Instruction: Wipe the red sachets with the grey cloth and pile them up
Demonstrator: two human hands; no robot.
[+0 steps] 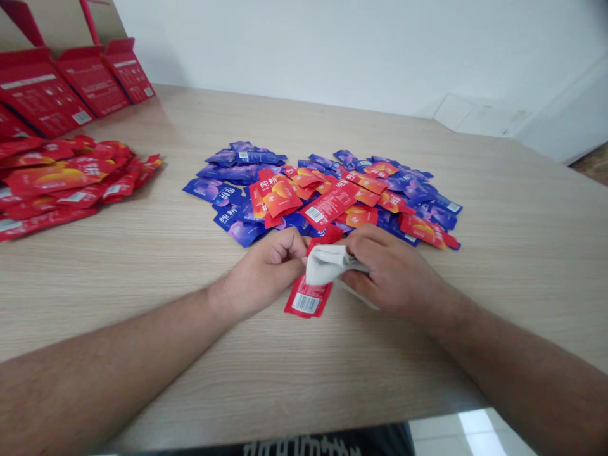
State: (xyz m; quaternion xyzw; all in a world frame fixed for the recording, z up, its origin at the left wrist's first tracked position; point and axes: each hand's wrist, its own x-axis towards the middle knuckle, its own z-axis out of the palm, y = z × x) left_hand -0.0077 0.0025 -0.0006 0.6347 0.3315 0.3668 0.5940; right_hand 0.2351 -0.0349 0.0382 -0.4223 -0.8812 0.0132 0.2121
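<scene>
Both hands are working close together at the near edge of a mixed heap of blue and red sachets. The left hand is curled nearly shut, its thumb and fingers seeming to pinch the top of a red sachet, whose barcode end points down toward the worktop. The right hand is closed around a white cloth, pressing it against the sachet, though the fingers hide the exact grip, and the cloth could be soft paper. This looks like the wiping of 1 sachet at a time, so the next move calls for drawing the cloth across the rest of its face. Further red sachets lie at far left, near red cartons.
</scene>
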